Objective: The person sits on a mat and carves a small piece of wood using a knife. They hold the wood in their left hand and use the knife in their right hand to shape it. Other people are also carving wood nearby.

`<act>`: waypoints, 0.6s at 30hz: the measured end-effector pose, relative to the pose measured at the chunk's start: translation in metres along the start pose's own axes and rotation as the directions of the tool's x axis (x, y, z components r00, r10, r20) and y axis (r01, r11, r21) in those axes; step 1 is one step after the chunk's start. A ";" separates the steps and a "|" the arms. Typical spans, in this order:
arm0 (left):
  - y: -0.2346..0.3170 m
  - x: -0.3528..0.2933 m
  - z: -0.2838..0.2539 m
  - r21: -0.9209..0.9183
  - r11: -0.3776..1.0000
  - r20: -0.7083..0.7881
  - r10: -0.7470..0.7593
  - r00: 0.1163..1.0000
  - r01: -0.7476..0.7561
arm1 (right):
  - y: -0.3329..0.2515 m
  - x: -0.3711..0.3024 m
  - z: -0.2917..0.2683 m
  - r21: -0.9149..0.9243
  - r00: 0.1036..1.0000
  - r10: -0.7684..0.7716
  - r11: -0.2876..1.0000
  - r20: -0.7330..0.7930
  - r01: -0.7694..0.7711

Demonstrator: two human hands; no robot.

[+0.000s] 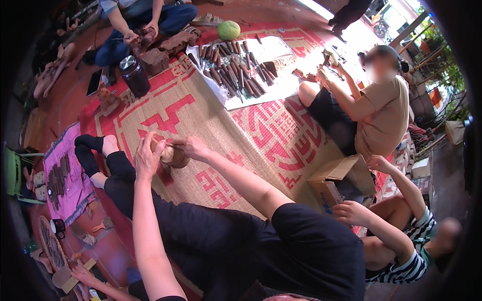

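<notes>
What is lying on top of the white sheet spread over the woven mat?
On the white sheet lie rows of wooden-handled carving tools and a carved wooden block. Whatever lies beneath the tools is hidden.

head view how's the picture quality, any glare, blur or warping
Head view: strong fisheye, mat edges bend and the corners go black; daylight blows out the top right; both hands on the wooden piece look slightly soft; the chisels stay fairly clear.
</notes>
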State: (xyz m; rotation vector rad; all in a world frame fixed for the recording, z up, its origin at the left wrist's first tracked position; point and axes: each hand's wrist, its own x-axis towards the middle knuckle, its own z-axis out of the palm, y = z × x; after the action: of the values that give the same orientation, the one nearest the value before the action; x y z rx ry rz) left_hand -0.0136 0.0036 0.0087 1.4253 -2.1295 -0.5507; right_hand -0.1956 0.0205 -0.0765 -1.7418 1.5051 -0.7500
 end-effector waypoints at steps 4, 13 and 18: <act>0.000 -0.002 -0.002 -0.001 1.000 -0.025 0.009 1.000 -0.009 | -0.007 -0.001 0.003 0.010 1.000 -0.009 1.000 -0.028 0.009; -0.001 -0.002 -0.002 -0.025 0.999 -0.037 0.025 0.999 -0.026 | -0.014 0.002 0.003 -0.082 0.998 -0.063 0.995 -0.009 0.062; 0.011 -0.001 -0.002 -0.001 1.000 0.013 0.022 1.000 -0.022 | 0.004 0.005 -0.002 -0.235 0.998 0.043 0.971 0.035 -0.034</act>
State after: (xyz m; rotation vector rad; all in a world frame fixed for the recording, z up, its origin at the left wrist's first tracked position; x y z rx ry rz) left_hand -0.0197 0.0081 0.0168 1.4002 -2.1525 -0.5538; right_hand -0.1987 0.0153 -0.0785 -1.8810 1.6499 -0.5314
